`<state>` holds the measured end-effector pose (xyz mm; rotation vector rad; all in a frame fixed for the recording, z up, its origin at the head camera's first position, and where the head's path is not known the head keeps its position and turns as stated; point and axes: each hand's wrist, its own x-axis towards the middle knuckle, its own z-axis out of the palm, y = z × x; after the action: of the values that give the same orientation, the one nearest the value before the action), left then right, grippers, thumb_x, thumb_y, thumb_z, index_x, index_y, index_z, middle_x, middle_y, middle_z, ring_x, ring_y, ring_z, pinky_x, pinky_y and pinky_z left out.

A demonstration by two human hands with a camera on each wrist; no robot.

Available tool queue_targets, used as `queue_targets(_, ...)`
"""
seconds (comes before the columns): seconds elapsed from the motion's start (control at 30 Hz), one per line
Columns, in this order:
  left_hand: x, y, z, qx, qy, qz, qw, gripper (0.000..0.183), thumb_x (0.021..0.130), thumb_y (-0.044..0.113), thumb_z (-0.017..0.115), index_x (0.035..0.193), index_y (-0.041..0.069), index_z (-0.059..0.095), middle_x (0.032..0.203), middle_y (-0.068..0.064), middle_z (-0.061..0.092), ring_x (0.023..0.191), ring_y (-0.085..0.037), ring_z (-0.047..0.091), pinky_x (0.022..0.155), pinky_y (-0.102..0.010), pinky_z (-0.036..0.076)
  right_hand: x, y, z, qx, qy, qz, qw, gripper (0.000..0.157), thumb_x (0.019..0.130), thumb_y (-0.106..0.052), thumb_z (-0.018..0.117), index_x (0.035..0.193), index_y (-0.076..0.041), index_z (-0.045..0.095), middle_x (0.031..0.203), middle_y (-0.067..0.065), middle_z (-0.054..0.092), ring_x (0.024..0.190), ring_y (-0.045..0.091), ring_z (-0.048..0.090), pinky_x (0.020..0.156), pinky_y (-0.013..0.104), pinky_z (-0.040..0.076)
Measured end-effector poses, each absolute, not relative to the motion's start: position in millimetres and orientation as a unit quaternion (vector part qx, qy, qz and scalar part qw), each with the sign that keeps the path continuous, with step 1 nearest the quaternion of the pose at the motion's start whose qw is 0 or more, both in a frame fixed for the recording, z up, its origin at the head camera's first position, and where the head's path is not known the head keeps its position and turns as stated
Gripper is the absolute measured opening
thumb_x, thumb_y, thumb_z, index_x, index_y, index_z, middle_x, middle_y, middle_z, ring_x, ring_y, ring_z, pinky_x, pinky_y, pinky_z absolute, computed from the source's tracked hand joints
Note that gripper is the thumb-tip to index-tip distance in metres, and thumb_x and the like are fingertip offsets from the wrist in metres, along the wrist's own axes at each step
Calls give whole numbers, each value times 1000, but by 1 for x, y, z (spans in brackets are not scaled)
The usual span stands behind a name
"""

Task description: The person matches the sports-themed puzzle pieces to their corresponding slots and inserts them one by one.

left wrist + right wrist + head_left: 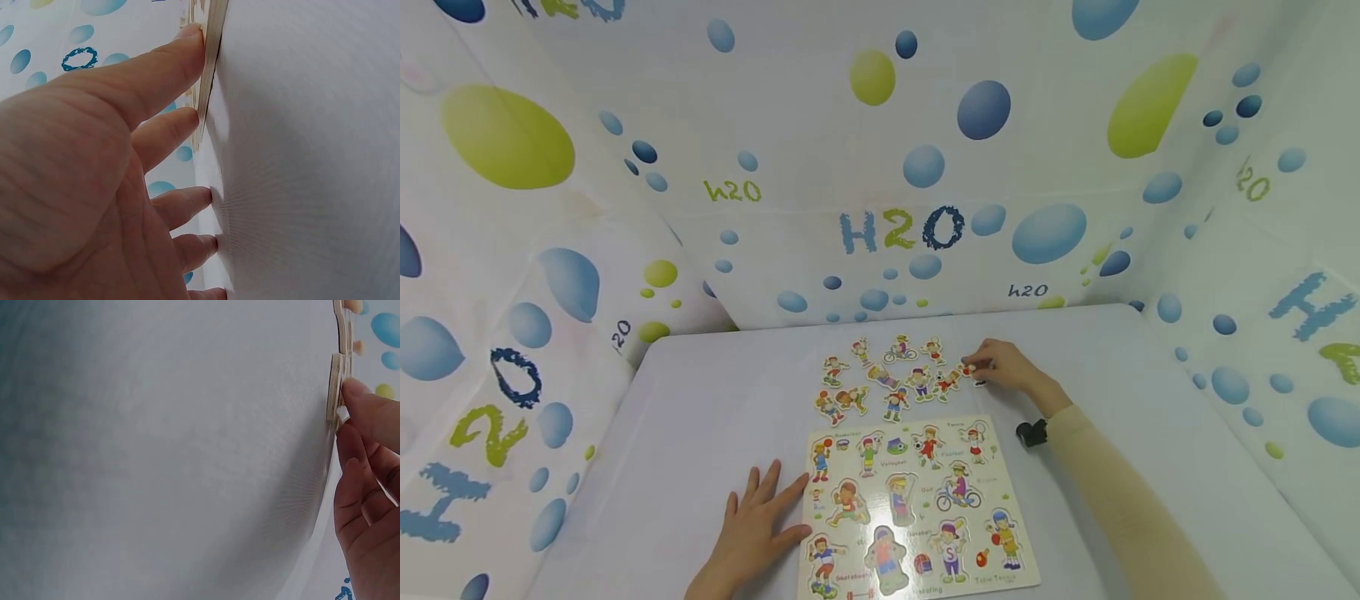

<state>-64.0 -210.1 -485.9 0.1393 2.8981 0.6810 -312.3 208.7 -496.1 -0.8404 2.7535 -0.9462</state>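
Pinch the figure piece (335, 387) by its edges, level and without nudging its neighbours. Your right hand (1011, 367) grasps it at the right end of the loose pieces (919, 383) on the worktop (737, 387); your left hand (756, 529), fingers spread and gripping nothing, touches the board (877, 508). The piece shows a pale, wooden edge.

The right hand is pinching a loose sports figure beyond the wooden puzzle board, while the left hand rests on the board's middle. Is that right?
Not quite: the head view shows the left hand touching the left edge of the wooden puzzle board, not resting on its middle. The right hand is indeed pinching a loose sports figure beyond it.
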Motion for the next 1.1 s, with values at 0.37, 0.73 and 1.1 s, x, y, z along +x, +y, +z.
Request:
queue_targets(0.37,-62,-217,-492,61,972,218,61,70,76,50,75,138,22,57,154,-26,33,140,-59,21,102,-81,17,-306,205,-503,-280,911,-302,19,22,85,-9,74,107,-3,75,86,6,65,73,12,53,66,26,46)
queue_targets(0.73,-64,-222,-497,65,971,221,58,70,76,49,75,138,22,57,154,-26,33,141,-58,20,103,-81,15,-302,201,-504,-274,916,-292,-1,16,85,-8,74,100,-3,76,87,6,68,79,16,60,72,32,51)
queue_targets(1.1,-64,-221,-498,67,973,214,58,70,76,50,75,138,22,56,154,-26,33,140,-58,21,103,-81,16,-305,200,-506,-273,922,-275,3,13,87,-8,72,99,-4,76,87,6,68,79,16,60,74,33,51)
